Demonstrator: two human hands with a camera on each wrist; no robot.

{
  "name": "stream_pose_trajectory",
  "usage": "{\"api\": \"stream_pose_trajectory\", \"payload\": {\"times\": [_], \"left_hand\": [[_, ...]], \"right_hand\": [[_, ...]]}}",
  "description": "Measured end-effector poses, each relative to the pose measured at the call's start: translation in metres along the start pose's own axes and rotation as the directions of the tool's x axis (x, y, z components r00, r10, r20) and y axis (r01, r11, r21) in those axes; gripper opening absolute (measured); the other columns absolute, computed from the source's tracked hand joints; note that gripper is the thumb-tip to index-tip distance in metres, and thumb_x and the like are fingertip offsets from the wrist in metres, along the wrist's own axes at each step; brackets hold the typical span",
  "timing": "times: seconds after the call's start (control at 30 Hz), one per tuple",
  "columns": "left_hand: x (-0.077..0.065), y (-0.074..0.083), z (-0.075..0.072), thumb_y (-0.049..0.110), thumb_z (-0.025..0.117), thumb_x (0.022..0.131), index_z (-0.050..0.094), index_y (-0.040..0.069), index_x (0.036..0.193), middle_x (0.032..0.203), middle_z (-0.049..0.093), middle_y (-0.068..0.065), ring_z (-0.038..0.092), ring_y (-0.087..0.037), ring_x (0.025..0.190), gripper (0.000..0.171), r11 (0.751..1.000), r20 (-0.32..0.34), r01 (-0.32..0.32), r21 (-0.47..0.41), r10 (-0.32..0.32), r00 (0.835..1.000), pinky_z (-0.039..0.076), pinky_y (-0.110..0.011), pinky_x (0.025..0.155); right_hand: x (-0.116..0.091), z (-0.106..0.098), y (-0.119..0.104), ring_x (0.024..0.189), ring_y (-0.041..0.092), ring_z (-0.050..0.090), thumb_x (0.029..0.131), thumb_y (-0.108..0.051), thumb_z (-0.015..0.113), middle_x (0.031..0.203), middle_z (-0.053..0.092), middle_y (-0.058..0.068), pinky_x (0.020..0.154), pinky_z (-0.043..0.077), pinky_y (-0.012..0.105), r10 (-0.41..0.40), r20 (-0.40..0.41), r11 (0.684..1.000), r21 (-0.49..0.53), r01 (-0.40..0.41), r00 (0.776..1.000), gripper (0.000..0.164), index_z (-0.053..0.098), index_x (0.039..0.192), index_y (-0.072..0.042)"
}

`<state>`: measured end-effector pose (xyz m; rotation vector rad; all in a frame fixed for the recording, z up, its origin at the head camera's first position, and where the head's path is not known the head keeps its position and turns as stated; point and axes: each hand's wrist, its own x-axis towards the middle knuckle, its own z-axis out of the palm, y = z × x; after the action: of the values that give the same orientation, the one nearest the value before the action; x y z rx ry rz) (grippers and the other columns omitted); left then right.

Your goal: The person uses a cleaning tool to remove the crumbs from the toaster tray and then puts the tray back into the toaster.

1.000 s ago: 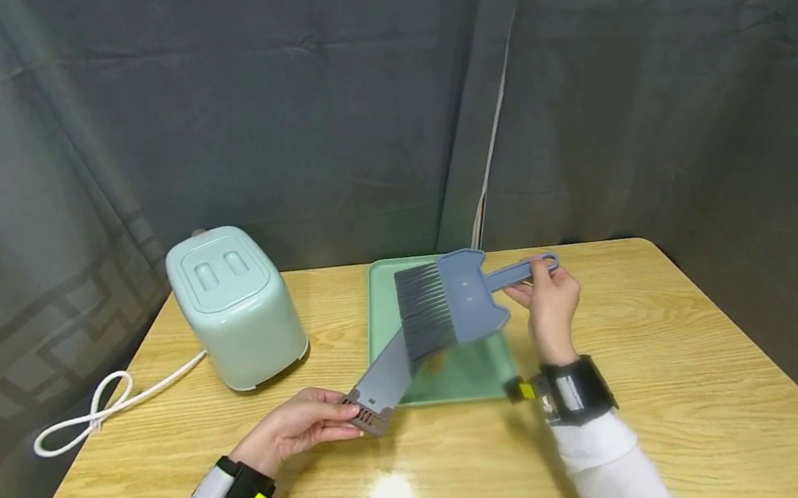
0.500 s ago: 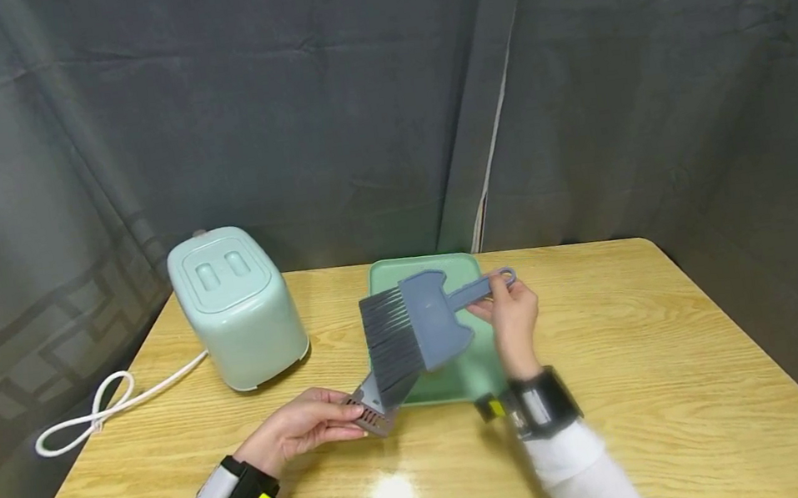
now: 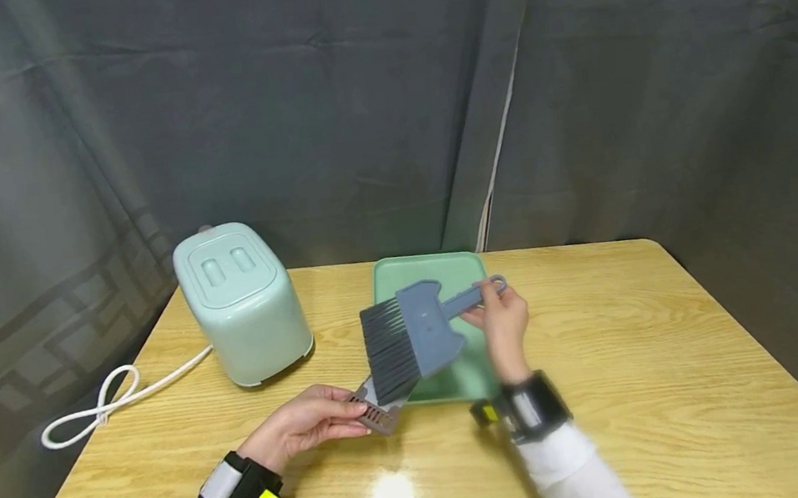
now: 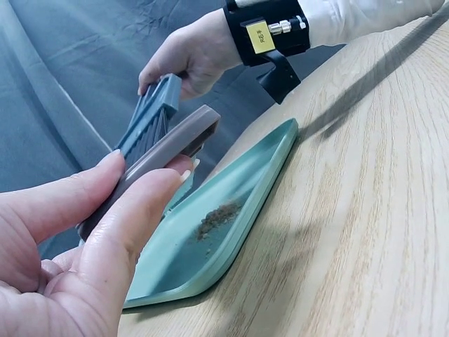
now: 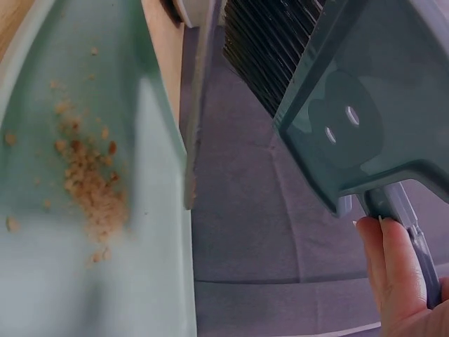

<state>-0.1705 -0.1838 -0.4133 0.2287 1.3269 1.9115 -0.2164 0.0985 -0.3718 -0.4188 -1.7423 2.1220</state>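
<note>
With thumb and fingers, my left hand [image 3: 309, 425] pinches the slotted end of a flat grey crumb tray [image 3: 379, 416], held tilted over the near edge of a green tray [image 3: 435, 264]. My right hand [image 3: 507, 331] grips the handle of a blue brush [image 3: 426, 325]. Its dark bristles [image 3: 389, 355] overlap the crumb tray in the head view and hide most of it. In the right wrist view, a heap of brown crumbs [image 5: 91, 186] lies in the green tray; the left wrist view shows this crumb pile [image 4: 217, 219] too.
A mint toaster [image 3: 246, 307] stands at the back left of the wooden table [image 3: 659, 383]. Its white cord [image 3: 127, 398] lies looped at the left edge. A dark grey curtain [image 3: 322, 124] hangs behind the table.
My right hand has moved the brush left and towards me along the crumb tray, from its far part to near its slotted end. The left hand has stayed nearly still.
</note>
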Motion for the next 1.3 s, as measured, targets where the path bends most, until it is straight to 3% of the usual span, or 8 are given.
{"api": "stream_pose_trajectory", "payload": {"times": [0.27,0.57,0.97,1.3], "left_hand": [[0.000,0.000,0.001,-0.010,0.052,0.100,0.054,-0.023,0.126,0.104,0.073,-0.018,0.074,-0.019,0.092,0.029,1.000,-0.008,-0.008,0.011,0.008,1.000,0.061,-0.027,0.090],[0.001,0.000,0.001,-0.010,0.053,0.099,0.052,-0.025,0.127,0.106,0.073,-0.020,0.075,-0.019,0.092,0.031,1.000,-0.015,-0.010,0.024,0.011,1.000,0.061,-0.028,0.090],[0.001,0.000,0.001,-0.010,0.053,0.099,0.058,-0.021,0.123,0.104,0.074,-0.018,0.075,-0.019,0.092,0.027,1.000,-0.019,-0.009,0.019,0.010,1.000,0.061,-0.029,0.091],[0.000,0.000,0.002,-0.010,0.055,0.098,0.054,-0.023,0.127,0.106,0.073,-0.020,0.075,-0.019,0.092,0.031,1.000,-0.030,-0.019,0.017,0.020,0.999,0.061,-0.029,0.090]], "right_hand": [[0.009,-0.004,0.007,0.055,0.003,0.066,0.105,-0.008,0.050,0.090,0.067,0.018,0.062,0.064,0.019,-0.016,-0.044,0.999,-0.029,0.015,0.999,0.026,0.060,0.111,0.015],[0.019,-0.012,0.009,0.051,0.001,0.064,0.104,-0.006,0.049,0.080,0.065,0.011,0.057,0.062,0.018,-0.091,-0.093,0.994,-0.062,0.086,0.991,0.024,0.061,0.105,0.015],[0.028,-0.021,0.007,0.050,0.001,0.064,0.105,-0.007,0.049,0.081,0.064,0.012,0.058,0.062,0.018,-0.068,-0.148,0.997,-0.041,0.063,0.987,0.026,0.060,0.110,0.016],[0.036,-0.030,0.004,0.051,0.001,0.065,0.105,-0.006,0.048,0.080,0.062,0.009,0.058,0.062,0.017,-0.081,-0.182,0.997,-0.025,0.077,0.980,0.023,0.059,0.107,0.015]]}}
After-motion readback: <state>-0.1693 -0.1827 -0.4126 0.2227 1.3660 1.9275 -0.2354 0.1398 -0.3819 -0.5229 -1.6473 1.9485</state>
